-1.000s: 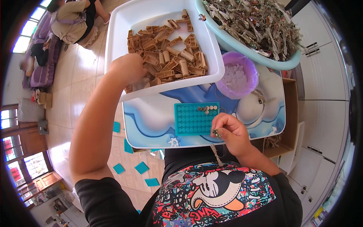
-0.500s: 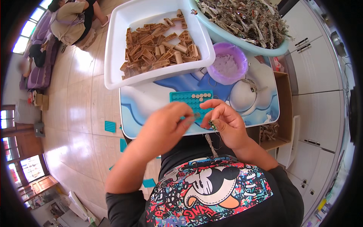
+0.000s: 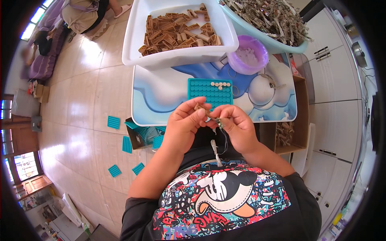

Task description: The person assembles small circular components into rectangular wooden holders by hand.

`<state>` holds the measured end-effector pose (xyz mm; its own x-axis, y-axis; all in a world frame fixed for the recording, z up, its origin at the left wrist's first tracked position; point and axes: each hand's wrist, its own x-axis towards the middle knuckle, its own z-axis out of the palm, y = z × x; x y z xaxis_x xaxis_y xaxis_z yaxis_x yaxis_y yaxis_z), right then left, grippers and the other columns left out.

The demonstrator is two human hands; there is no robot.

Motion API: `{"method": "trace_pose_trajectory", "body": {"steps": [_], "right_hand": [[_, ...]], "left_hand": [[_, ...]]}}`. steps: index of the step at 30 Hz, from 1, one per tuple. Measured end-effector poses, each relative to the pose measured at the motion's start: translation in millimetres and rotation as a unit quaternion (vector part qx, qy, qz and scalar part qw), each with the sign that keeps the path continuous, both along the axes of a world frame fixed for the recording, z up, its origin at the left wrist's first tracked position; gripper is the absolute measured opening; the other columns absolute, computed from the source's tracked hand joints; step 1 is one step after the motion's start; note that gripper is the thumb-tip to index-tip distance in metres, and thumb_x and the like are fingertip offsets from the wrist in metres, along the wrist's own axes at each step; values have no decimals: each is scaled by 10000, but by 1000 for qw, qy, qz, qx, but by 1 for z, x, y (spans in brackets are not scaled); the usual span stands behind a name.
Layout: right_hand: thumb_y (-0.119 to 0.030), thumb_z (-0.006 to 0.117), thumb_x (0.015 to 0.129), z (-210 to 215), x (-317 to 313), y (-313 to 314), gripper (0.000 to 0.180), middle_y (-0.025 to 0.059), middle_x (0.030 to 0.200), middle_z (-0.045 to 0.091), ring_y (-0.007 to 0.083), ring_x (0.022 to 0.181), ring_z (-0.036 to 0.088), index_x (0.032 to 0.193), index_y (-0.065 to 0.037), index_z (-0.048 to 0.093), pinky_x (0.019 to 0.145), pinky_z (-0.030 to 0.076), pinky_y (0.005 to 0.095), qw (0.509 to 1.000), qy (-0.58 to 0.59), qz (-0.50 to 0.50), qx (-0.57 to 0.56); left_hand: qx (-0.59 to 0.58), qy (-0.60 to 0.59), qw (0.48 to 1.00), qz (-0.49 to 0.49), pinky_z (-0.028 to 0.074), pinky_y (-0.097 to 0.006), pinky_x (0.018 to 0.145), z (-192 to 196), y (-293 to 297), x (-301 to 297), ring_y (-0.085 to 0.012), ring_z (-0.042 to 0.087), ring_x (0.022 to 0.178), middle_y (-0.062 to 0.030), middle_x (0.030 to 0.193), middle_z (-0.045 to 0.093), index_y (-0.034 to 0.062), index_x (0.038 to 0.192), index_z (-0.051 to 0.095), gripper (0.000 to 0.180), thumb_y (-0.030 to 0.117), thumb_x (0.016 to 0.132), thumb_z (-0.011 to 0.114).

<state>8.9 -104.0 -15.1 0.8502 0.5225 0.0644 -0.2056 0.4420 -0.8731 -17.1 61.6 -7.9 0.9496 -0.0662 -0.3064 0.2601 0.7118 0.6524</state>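
Observation:
Close together at the table's near edge, my two hands meet over my lap. My left hand (image 3: 185,122) pinches a small brown plastic piece (image 3: 200,107) between thumb and fingers. A small green circuit board (image 3: 219,122) with wires is gripped in my right hand (image 3: 240,130), right beside the brown piece; fingers hide whether the two touch. From the board a bundled cable (image 3: 216,152) hangs down in front of my shirt. Just beyond the hands lies a teal tray (image 3: 197,94) with rows of round pockets, and several round whitish pieces (image 3: 221,84) sit at its far right.
A white bin (image 3: 134,58) of brown plastic pieces covers the table's far left. Behind stands a light-blue basin (image 3: 277,49) heaped with bundled wires, next to a purple container (image 3: 257,66). Boxes flank the table; several teal trays (image 3: 113,121) lie on the floor. Another person (image 3: 82,18) sits far left.
My left hand has moved right, up to my right hand, with the brown piece now plainly visible. My right hand still holds the circuit board. The whole view has shifted slightly.

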Motion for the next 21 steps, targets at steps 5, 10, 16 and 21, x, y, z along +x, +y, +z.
{"method": "trace_pose_trajectory", "body": {"steps": [5, 10, 16, 21], "right_hand": [[-60, 542, 906, 11, -3, -5, 40, 91, 1107, 514, 93, 849, 532, 913, -28, 520, 756, 480, 260, 995, -3, 20, -96], [-68, 638, 825, 6, 12, -5, 77, 108, 1101, 516, 136, 842, 512, 865, -40, 580, 758, 440, 289, 936, -238, -124, -227], [-51, 659, 796, 9, 15, 1, 95, 132, 1107, 514, 225, 898, 530, 857, -52, 586, 808, 438, 322, 897, -329, -171, -239], [-27, 647, 788, 13, 16, -1, 87, 151, 1071, 525, 252, 882, 542, 847, -45, 586, 756, 464, 327, 856, -394, -182, -282]], "left_hand": [[-16, 21, 998, 61, 515, -300, 773, -7, -5, -1, -176, 620, 889, -106, 1015, 626, -4, 1126, 532, 287, 126, 880, 599], [-67, -9, 997, -48, 511, -302, 797, -10, -4, -7, -164, 621, 919, -97, 1051, 627, 3, 1218, 517, 344, 127, 901, 570], [-90, -22, 992, -91, 504, -293, 818, -14, -8, -12, -149, 617, 932, -71, 1081, 622, 7, 1263, 496, 375, 131, 913, 553], [-82, -4, 993, -89, 502, -297, 823, -10, -10, -13, -148, 615, 930, -66, 1068, 623, 5, 1258, 500, 366, 139, 921, 542]]}}
